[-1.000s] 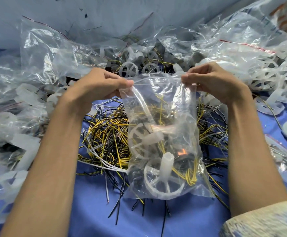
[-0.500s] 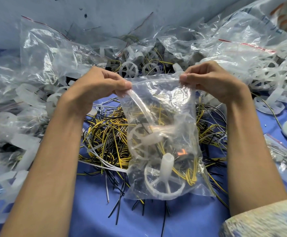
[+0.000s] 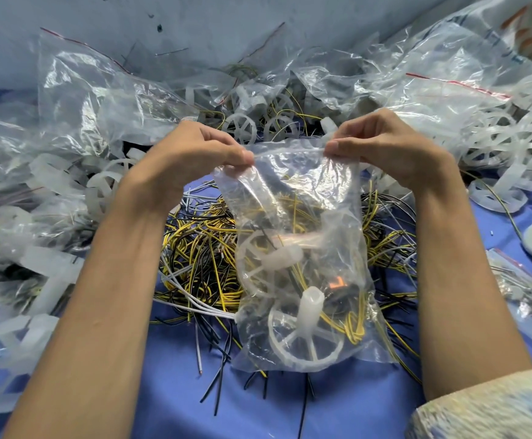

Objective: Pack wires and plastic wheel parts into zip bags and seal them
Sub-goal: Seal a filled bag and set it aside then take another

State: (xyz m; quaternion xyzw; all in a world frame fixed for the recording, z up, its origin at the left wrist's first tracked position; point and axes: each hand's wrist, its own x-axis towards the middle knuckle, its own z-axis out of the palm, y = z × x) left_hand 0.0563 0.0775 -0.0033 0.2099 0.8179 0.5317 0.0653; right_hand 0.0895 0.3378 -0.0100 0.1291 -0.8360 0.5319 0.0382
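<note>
The left hand (image 3: 191,153) and right hand (image 3: 385,150) each pinch a top corner of the zip bag (image 3: 302,198), held over the wire heap (image 3: 201,239) at the middle of the tabletop (image 3: 353,407); its film looks limp, slippery and bottom-heavy with wheel parts (image 3: 306,340), so the seal strip seems the best grip.

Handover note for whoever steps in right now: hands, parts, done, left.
Hands: left hand pinches the bag at its top left corner, right hand at the top right; the bag hangs between them.
Parts: two wheels and yellow wires sit in the bag. Under it, a wire pile on the blue cloth; loose wheels to the right.
Done: bag loaded.
Left: press the zip shut along the top (cannot tell how far it is closed), set it aside, pack the rest.
</note>
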